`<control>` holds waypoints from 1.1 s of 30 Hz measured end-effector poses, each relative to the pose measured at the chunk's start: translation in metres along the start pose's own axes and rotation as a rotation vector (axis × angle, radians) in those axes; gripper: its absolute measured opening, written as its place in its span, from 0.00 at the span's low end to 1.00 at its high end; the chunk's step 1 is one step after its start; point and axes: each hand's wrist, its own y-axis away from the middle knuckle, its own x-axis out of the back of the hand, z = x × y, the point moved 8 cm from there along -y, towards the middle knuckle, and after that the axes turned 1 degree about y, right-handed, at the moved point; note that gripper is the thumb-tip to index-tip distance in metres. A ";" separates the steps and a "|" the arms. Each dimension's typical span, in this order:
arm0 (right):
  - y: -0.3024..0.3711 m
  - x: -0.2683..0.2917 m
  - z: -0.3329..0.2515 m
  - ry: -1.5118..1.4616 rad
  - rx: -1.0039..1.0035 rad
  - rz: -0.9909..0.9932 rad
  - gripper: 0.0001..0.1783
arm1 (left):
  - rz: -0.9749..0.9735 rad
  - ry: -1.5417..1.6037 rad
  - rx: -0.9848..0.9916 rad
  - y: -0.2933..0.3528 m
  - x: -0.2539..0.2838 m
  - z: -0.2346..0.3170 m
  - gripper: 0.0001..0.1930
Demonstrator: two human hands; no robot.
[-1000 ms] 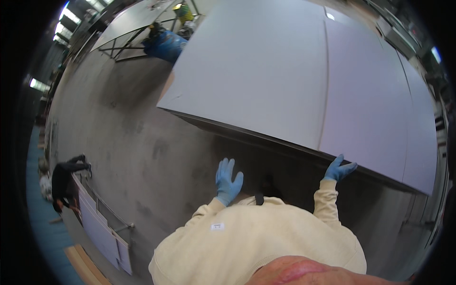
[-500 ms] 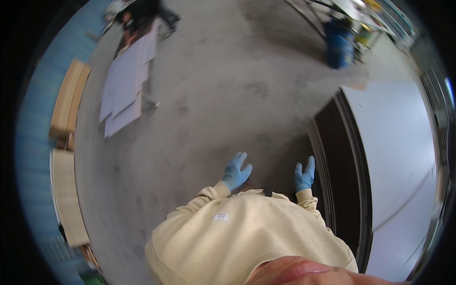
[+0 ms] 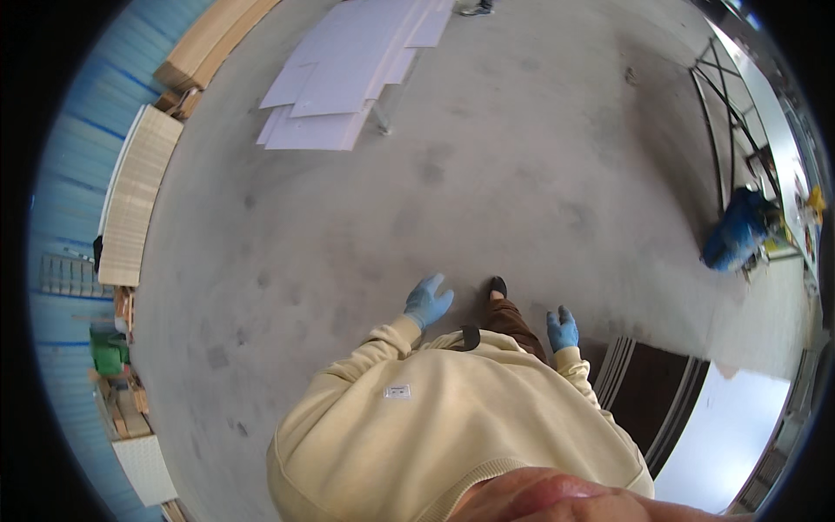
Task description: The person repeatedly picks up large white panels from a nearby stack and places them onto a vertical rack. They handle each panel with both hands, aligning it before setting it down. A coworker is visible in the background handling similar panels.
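My left hand (image 3: 428,301), in a light blue glove, hangs in front of my body over the grey floor (image 3: 348,226). Its thumb stands apart from loosely bent fingers, and it holds nothing. My right hand (image 3: 563,329), gloved in blue with darker fingertips, is held low at my right side, fingers parted and nothing in them. It is closest to a stack of dark-edged panels (image 3: 654,391) with a white top sheet (image 3: 726,426), without visibly touching it. Between my hands show one brown trouser leg (image 3: 519,326) and a dark shoe (image 3: 497,284).
Pale sheets (image 3: 335,83) lie overlapping on a support ahead; another person's shoe (image 3: 477,10) shows beyond. Wooden board stacks (image 3: 213,43) and a pale stack (image 3: 139,196) line the blue left wall. To the right stand a blue barrel (image 3: 735,230) and a metal-framed table (image 3: 722,113).
The view has turned right and moved on: the pale sheets come nearer the middle, and the panel stack slips back to the lower right. A foot steps forward. Both hands stay free.
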 end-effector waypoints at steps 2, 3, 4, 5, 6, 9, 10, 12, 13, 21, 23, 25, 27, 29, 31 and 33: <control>-0.041 -0.019 -0.049 0.076 0.030 -0.094 0.38 | -0.045 0.074 0.227 -0.007 0.016 -0.056 0.31; -0.069 -0.027 -0.083 0.120 0.072 -0.136 0.38 | -0.047 0.153 0.361 -0.016 0.022 -0.087 0.32; -0.094 -0.035 -0.117 0.191 0.084 -0.171 0.38 | -0.080 0.239 0.540 -0.019 0.023 -0.123 0.32; -0.113 -0.045 -0.155 0.216 0.167 -0.209 0.37 | -0.057 0.263 0.618 -0.019 0.031 -0.155 0.33; -0.131 -0.060 -0.196 0.266 0.221 -0.235 0.36 | -0.065 0.292 0.735 -0.014 0.040 -0.192 0.34; -0.179 -0.103 -0.300 0.397 0.366 -0.297 0.34 | 0.042 0.181 0.955 0.015 0.064 -0.281 0.35; -0.190 -0.120 -0.328 0.413 0.390 -0.305 0.34 | 0.080 0.198 1.007 0.020 0.073 -0.305 0.36; -0.212 -0.160 -0.381 0.433 0.422 -0.320 0.34 | 0.015 0.156 1.085 0.020 0.098 -0.343 0.37; -0.221 -0.182 -0.403 0.439 0.426 -0.329 0.34 | -0.094 0.096 1.104 0.017 0.113 -0.357 0.37; -0.233 -0.367 -0.532 0.563 0.168 -0.512 0.33 | -0.110 -0.243 1.033 -0.146 0.360 -0.457 0.38; -0.233 -0.407 -0.567 0.567 0.155 -0.569 0.34 | -0.029 -0.340 0.925 -0.210 0.425 -0.480 0.36; -0.245 -0.437 -0.602 0.539 0.165 -0.578 0.34 | 0.026 -0.379 0.828 -0.285 0.480 -0.501 0.35; -0.261 -0.458 -0.630 0.527 0.178 -0.553 0.33 | 0.086 -0.445 0.702 -0.366 0.528 -0.515 0.34; -0.286 -0.478 -0.655 0.485 0.149 -0.515 0.34 | 0.125 -0.430 0.609 -0.447 0.563 -0.526 0.35; -0.314 -0.502 -0.680 0.513 0.080 -0.487 0.34 | 0.181 -0.455 0.479 -0.523 0.595 -0.531 0.36; -0.342 -0.533 -0.712 0.510 0.066 -0.478 0.34 | 0.186 -0.463 0.420 -0.585 0.618 -0.539 0.36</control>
